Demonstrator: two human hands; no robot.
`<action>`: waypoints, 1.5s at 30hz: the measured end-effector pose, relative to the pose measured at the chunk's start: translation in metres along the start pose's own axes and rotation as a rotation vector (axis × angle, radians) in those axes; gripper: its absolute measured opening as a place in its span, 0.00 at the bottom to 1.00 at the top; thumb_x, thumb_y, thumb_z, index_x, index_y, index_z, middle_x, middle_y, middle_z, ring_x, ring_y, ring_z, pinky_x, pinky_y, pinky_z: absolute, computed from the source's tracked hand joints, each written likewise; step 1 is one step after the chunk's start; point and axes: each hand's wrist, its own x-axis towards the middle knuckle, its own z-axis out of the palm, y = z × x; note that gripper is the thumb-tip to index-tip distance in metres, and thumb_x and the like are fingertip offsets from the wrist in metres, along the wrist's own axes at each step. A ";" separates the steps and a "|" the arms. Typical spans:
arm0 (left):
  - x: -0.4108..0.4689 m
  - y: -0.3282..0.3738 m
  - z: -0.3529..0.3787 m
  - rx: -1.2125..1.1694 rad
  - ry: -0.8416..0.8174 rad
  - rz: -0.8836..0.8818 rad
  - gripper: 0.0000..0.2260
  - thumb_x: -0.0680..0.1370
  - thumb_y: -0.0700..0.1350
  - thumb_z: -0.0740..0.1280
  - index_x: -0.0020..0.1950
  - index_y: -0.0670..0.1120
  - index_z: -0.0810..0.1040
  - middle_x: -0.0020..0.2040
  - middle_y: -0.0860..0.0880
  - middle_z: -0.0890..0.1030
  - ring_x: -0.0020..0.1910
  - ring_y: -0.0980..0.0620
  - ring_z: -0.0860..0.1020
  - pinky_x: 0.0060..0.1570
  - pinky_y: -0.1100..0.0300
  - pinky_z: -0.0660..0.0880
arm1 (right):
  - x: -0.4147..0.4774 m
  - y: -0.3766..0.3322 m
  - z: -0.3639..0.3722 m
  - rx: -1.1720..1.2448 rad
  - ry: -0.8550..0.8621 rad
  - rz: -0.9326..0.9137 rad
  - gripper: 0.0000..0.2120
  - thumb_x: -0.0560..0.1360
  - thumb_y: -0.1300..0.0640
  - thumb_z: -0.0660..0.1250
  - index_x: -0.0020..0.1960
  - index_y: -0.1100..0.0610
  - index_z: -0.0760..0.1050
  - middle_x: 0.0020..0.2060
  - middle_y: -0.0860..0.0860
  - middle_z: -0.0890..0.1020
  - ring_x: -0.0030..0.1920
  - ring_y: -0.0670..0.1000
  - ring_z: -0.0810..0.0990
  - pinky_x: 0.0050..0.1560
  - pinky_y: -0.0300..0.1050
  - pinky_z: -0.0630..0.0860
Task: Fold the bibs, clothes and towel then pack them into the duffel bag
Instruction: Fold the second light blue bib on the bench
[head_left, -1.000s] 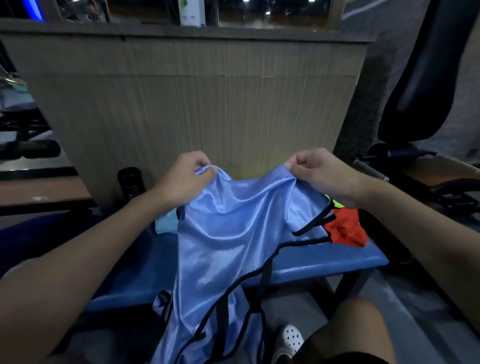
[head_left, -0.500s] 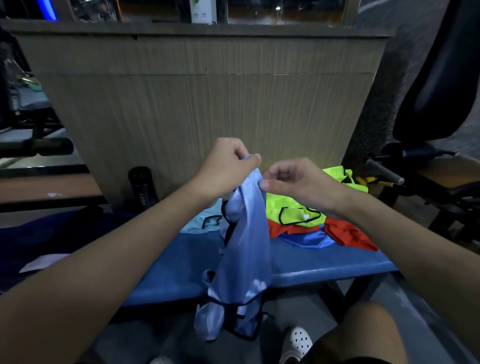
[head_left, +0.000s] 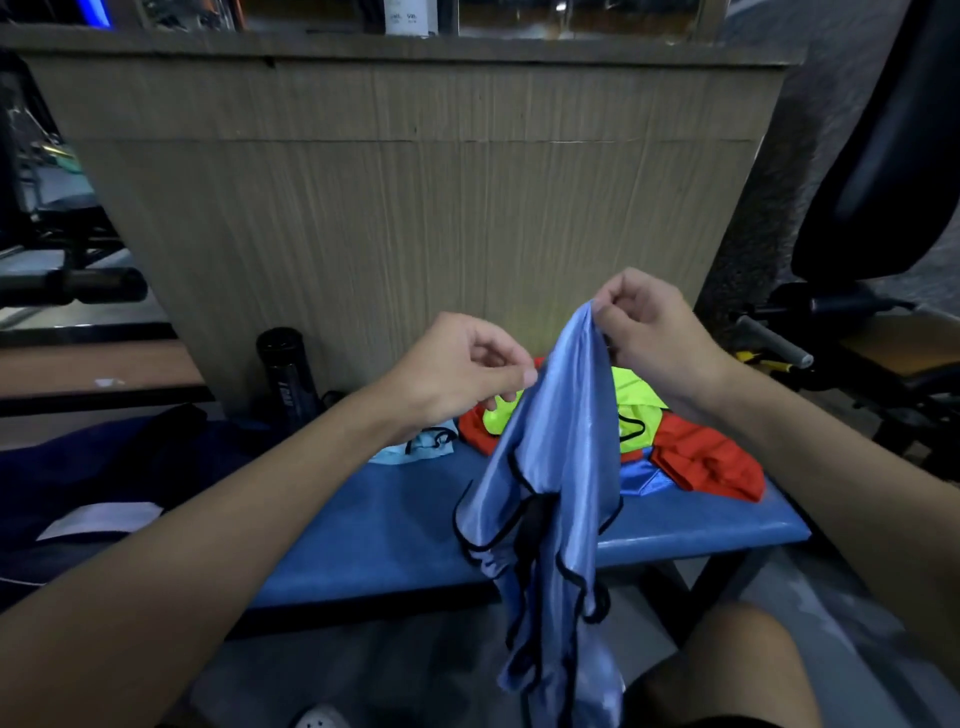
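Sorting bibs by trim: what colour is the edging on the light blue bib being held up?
Black, on the light blue bib; clearest in the head view.

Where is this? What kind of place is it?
Probably a gym or sports hall. There's a padded blue bench, a black-padded exercise machine beside it, and a pile of bright team bibs waiting to be folded.

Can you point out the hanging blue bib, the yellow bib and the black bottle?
blue bib (head_left: 550, 467), head view, hanging middle.
yellow bib (head_left: 636, 395), head view, upper fold.
black bottle (head_left: 285, 374), head view, its side.
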 end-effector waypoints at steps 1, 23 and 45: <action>0.000 0.000 0.001 0.025 0.001 0.021 0.02 0.74 0.35 0.73 0.45 0.41 0.83 0.36 0.45 0.81 0.35 0.52 0.77 0.40 0.55 0.76 | 0.000 0.001 -0.002 0.004 0.018 0.004 0.13 0.80 0.68 0.58 0.40 0.54 0.69 0.32 0.53 0.71 0.32 0.47 0.67 0.34 0.45 0.64; 0.045 0.025 0.031 -0.090 0.349 -0.045 0.10 0.71 0.42 0.76 0.35 0.42 0.77 0.31 0.47 0.79 0.30 0.52 0.75 0.33 0.56 0.72 | -0.016 -0.001 -0.007 -0.171 -0.171 -0.124 0.14 0.73 0.59 0.74 0.56 0.58 0.76 0.49 0.53 0.83 0.48 0.47 0.81 0.51 0.39 0.78; 0.024 0.012 -0.002 -0.277 0.222 -0.088 0.08 0.81 0.40 0.66 0.55 0.36 0.81 0.52 0.35 0.83 0.49 0.41 0.83 0.56 0.44 0.78 | -0.005 -0.021 0.014 0.157 -0.146 0.081 0.05 0.76 0.64 0.69 0.49 0.57 0.76 0.43 0.56 0.79 0.43 0.53 0.75 0.44 0.51 0.70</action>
